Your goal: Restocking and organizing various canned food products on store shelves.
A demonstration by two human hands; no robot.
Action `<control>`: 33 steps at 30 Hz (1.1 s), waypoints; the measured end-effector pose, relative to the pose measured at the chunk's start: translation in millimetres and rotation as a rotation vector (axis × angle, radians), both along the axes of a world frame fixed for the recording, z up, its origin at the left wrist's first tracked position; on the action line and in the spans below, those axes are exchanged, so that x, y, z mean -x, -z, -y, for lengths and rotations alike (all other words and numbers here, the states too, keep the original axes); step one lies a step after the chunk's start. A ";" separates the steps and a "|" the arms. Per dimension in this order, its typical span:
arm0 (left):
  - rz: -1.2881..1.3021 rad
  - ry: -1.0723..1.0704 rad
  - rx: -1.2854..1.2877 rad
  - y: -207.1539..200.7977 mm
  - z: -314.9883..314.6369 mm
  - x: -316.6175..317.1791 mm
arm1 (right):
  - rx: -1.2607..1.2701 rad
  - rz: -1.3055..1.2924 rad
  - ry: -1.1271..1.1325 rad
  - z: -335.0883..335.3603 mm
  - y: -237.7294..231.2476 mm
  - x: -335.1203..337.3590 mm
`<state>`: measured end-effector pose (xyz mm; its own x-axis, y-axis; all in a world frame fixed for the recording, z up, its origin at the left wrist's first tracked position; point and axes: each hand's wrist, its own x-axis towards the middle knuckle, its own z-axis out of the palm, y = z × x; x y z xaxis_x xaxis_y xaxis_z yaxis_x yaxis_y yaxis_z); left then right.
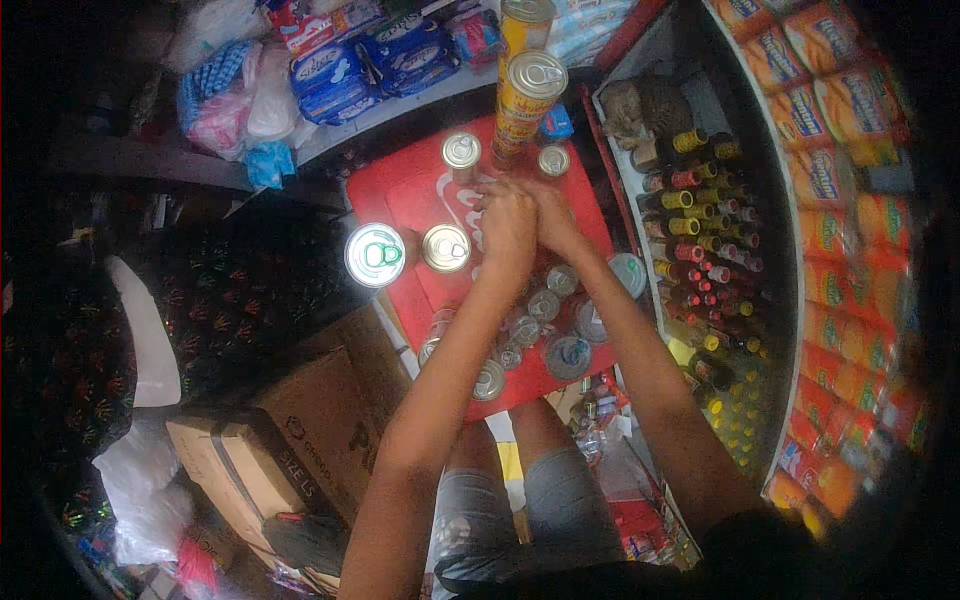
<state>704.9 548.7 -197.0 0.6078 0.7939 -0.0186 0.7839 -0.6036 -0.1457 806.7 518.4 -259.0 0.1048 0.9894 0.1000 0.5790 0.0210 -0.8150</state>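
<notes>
Both my hands meet over the middle of a red tabletop (415, 190). My left hand (508, 222) is closed, its knuckles up, and presses against my right hand (550, 212), which is closed too. Whatever lies between their fingers is hidden. Just beyond them stand a tall yellow can (530, 85), a silver-topped can (461, 152) and a small can (553, 160). To the left sit a gold-topped can (446, 248) and a bright silver can with a green pull tab (375, 255). Several clear glass-like containers (543, 305) stand between my forearms.
Bottles with yellow and red caps (700, 225) fill a shelf on the right, beside orange packets (830, 250). Blue packs (335, 82) lie on the far shelf. A cardboard box (280, 450) stands at the lower left, near a white plastic bag (145, 500).
</notes>
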 end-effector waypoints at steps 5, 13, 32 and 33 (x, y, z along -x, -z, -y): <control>0.133 -0.087 -0.014 13.4 1.0 -3.9 | -0.165 -0.101 -0.110 -13.8 37.2 -1.2; 0.422 -0.033 0.289 -47.7 4.3 12.5 | 0.038 -0.106 0.094 3.2 -13.3 -0.1; 1.263 0.421 0.861 -124.7 153.8 51.2 | 0.257 -0.292 0.369 203.9 -260.5 17.6; 1.302 0.423 0.823 -121.1 168.0 51.8 | 0.288 -0.327 0.365 215.2 -262.6 20.7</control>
<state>653.2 380.7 -75.8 0.7145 0.6076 0.3468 -0.1293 -0.3725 0.9190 786.0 303.3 3.6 0.4256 0.8657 -0.2637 0.2231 -0.3827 -0.8965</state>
